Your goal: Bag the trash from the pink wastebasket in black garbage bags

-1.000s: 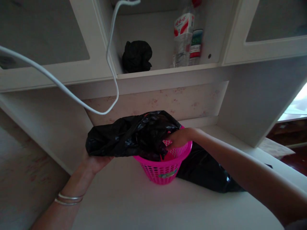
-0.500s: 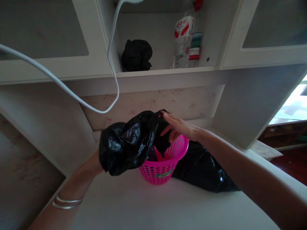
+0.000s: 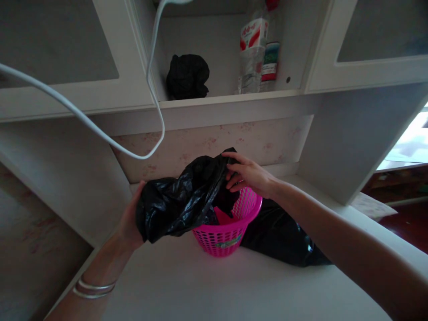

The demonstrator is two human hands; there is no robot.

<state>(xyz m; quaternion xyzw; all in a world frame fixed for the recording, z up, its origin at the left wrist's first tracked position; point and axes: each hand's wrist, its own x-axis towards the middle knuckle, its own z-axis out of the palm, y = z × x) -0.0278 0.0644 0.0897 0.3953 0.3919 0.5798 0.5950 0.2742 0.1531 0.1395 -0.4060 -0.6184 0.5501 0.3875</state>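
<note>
Both the left hand [image 3: 129, 220] and right hand [image 3: 247, 174] grip the black bag [image 3: 180, 200], which hides the pink basket [image 3: 230, 227] rim's left part

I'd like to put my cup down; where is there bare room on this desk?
The near desk surface in front of the pink basket lies bare between both forearms. Crowded: the black bag over the basket's rim and another black bag lying to the basket's right.

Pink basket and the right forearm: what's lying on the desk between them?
A second black bag lies crumpled on the desk there, against the pink basket and running under the right forearm. Head view shows it.
</note>
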